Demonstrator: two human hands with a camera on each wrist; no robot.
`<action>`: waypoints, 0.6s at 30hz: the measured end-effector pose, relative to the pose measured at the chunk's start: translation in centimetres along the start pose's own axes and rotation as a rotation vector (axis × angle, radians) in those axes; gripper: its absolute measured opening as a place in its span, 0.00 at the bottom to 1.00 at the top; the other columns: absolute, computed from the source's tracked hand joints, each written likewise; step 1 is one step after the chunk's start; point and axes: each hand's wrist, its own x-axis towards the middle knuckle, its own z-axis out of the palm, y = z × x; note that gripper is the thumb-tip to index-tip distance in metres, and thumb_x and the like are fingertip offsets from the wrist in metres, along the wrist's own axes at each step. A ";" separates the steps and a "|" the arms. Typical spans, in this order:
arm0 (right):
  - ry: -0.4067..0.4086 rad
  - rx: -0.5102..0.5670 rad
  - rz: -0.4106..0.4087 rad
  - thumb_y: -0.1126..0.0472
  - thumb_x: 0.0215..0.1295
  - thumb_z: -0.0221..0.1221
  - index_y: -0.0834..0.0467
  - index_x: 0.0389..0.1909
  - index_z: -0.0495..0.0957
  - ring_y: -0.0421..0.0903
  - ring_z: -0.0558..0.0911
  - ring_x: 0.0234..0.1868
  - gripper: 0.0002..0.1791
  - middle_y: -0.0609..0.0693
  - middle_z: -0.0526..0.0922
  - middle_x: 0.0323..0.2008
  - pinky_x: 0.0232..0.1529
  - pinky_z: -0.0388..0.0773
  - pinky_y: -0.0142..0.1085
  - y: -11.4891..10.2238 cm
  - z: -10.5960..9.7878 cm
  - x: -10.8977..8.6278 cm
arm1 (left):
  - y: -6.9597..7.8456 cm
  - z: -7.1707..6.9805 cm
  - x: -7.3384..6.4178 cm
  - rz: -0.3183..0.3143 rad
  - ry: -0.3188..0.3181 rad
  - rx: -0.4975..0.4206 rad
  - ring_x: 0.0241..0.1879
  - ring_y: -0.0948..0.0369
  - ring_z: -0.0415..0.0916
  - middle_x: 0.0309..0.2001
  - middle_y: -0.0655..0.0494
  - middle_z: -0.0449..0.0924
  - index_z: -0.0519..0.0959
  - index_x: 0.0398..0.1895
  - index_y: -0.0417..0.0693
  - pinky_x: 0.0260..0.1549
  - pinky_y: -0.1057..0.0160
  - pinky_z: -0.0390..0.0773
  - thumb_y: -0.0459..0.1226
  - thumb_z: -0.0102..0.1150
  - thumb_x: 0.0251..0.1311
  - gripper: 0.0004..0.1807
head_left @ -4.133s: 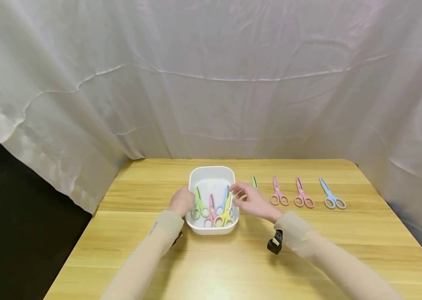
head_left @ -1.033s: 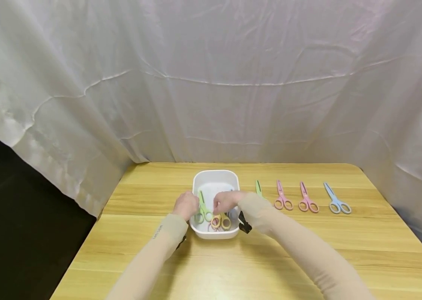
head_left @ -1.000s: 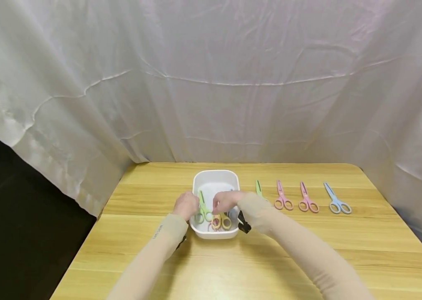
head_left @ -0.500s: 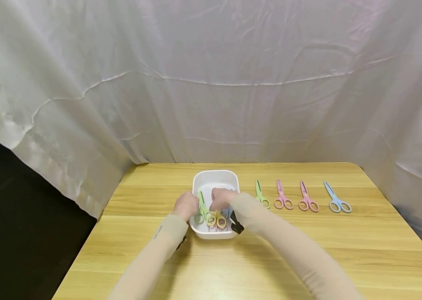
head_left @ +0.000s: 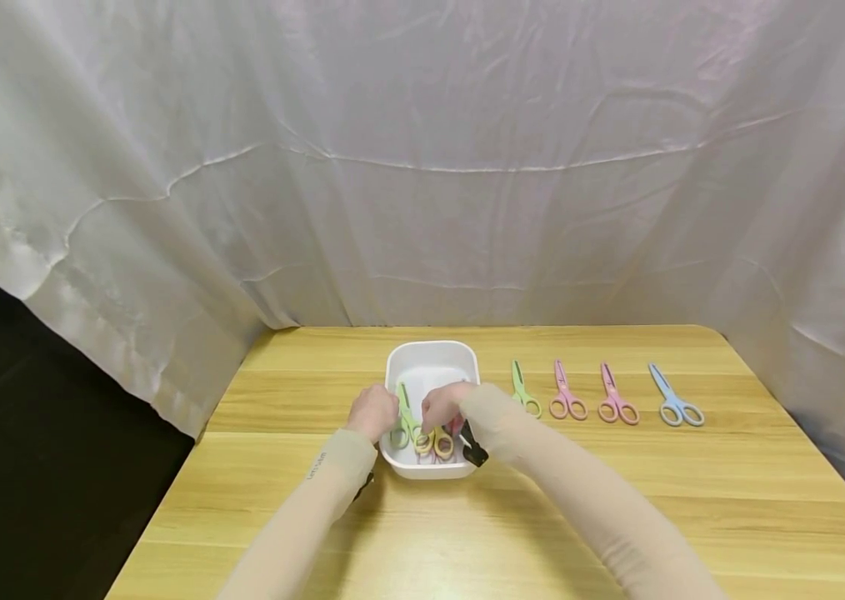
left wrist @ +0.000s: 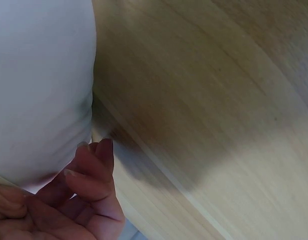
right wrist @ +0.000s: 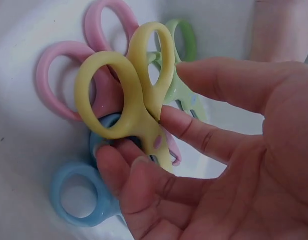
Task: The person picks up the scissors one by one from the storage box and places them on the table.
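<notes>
A white bin (head_left: 433,472) holds several pairs of scissors. My left hand (head_left: 374,412) is at its left rim; in the left wrist view, its curled fingers (left wrist: 96,175) grip the outside of the wall. My right hand (head_left: 447,404) reaches into the bin. In the right wrist view, its index fingertip touches the yellow scissors (right wrist: 151,135), with the thumb apart. Its lower fingers bend near the blue scissors (right wrist: 76,195). Pink scissors (right wrist: 63,50) lie partly under the yellow pair, and green scissors (right wrist: 186,85) lie beyond the thumb.
On the wooden table (head_left: 422,533), right of the bin, lie green scissors (head_left: 526,404), two pink pairs (head_left: 567,404) and blue scissors (head_left: 680,412) in a row, blades pointing away. A pale curtain (head_left: 467,208) hangs behind the table.
My right hand has entered the bin and shifted slightly left, then dipped lower. The yellow scissors have moved left over the pink pair. My left hand stays at the rim.
</notes>
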 end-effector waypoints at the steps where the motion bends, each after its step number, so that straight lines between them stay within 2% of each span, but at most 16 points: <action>1: -0.001 -0.002 0.002 0.57 0.68 0.60 0.56 0.33 0.74 0.44 0.75 0.33 0.07 0.49 0.75 0.32 0.46 0.81 0.37 0.0 0.0 0.0 | 0.0 0.0 0.0 0.001 0.001 0.002 0.19 0.60 0.70 0.23 0.50 0.73 0.75 0.25 0.40 0.14 0.69 0.74 0.35 0.46 0.70 0.14; 3: 0.001 -0.003 0.007 0.57 0.68 0.60 0.57 0.34 0.75 0.43 0.75 0.32 0.07 0.49 0.75 0.31 0.50 0.82 0.39 0.0 0.1 0.1 | 0.0 0.1 0.1 0.001 0.000 0.004 0.19 0.60 0.71 0.23 0.50 0.73 0.75 0.26 0.39 0.14 0.69 0.75 0.35 0.46 0.70 0.14; 5: 0.006 -0.004 0.009 0.57 0.69 0.59 0.57 0.35 0.76 0.43 0.75 0.32 0.07 0.49 0.75 0.31 0.49 0.81 0.39 0.1 0.1 0.3 | 0.0 0.1 0.1 -0.007 -0.004 0.003 0.19 0.60 0.72 0.23 0.50 0.73 0.76 0.28 0.38 0.14 0.69 0.76 0.35 0.46 0.70 0.14; 9: 0.030 -0.018 0.019 0.57 0.68 0.59 0.58 0.37 0.78 0.43 0.76 0.30 0.08 0.49 0.77 0.30 0.38 0.78 0.33 0.2 0.1 0.7 | 0.0 0.1 0.2 -0.019 -0.010 -0.005 0.20 0.60 0.72 0.24 0.49 0.74 0.77 0.31 0.36 0.14 0.69 0.76 0.35 0.46 0.70 0.14; 12: 0.047 -0.019 0.035 0.57 0.67 0.60 0.59 0.38 0.79 0.42 0.75 0.28 0.09 0.49 0.77 0.29 0.30 0.72 0.29 0.2 -0.1 0.9 | 0.0 0.1 0.2 -0.027 -0.014 -0.009 0.20 0.60 0.73 0.24 0.49 0.75 0.77 0.32 0.36 0.14 0.69 0.77 0.35 0.46 0.71 0.14; 18: 0.097 -0.046 0.056 0.56 0.65 0.61 0.58 0.38 0.81 0.40 0.70 0.22 0.09 0.47 0.74 0.25 0.21 0.64 0.27 0.3 -0.2 1.5 | 0.1 0.0 0.0 -0.023 -0.007 -0.006 0.20 0.60 0.72 0.24 0.49 0.74 0.77 0.32 0.36 0.15 0.68 0.77 0.36 0.45 0.71 0.14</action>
